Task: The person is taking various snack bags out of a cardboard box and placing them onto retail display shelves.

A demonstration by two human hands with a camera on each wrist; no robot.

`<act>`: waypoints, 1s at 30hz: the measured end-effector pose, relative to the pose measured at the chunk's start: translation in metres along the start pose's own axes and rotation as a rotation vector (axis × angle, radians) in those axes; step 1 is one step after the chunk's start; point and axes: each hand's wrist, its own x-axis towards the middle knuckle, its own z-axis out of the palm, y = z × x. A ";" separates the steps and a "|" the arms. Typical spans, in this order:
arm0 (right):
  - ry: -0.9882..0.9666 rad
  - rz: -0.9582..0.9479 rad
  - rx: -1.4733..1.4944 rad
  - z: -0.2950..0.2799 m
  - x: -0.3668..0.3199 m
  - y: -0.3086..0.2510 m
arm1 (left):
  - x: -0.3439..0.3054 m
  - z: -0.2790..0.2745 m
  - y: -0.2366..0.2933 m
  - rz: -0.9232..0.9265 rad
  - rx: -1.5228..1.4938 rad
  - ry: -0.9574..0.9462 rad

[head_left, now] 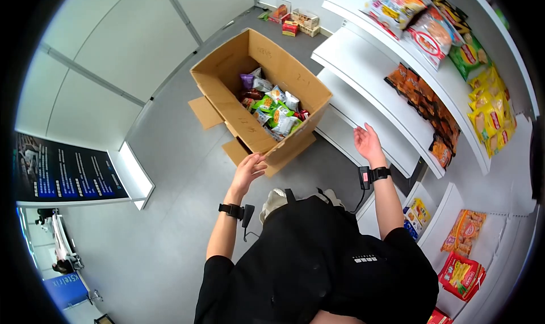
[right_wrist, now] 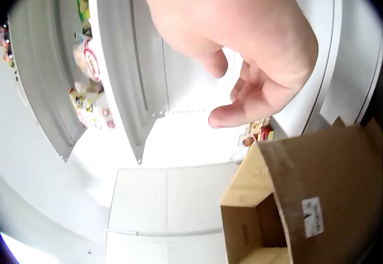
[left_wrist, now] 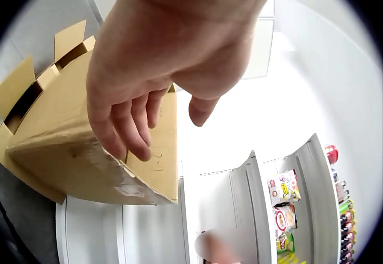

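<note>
A large cardboard box (head_left: 227, 108) stands open-topped on the floor, holding a pile of snack bags (head_left: 275, 108) in green, white, purple and red wrappers. My left hand (head_left: 248, 172) is at the box's near corner, its fingers loosely bent and overlapping the rim in the left wrist view, with the thumb apart from them. To the right, my right hand (head_left: 369, 144) is held in the air between the box and the white shelves (head_left: 363, 68). Its fingers are relaxed, and nothing is between them and the thumb in the right wrist view.
Orange-brown packets (head_left: 426, 105) lie along one shelf, with yellow bags (head_left: 491, 111) and other snacks above. Red and orange packs (head_left: 462, 273) sit on lower shelves at right. Small boxes (head_left: 304, 23) stand by the far wall. At left is a dark poster panel (head_left: 68, 170).
</note>
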 end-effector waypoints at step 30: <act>-0.176 0.541 -0.631 0.298 0.434 0.146 | 0.197 -0.105 0.147 0.063 -0.180 0.298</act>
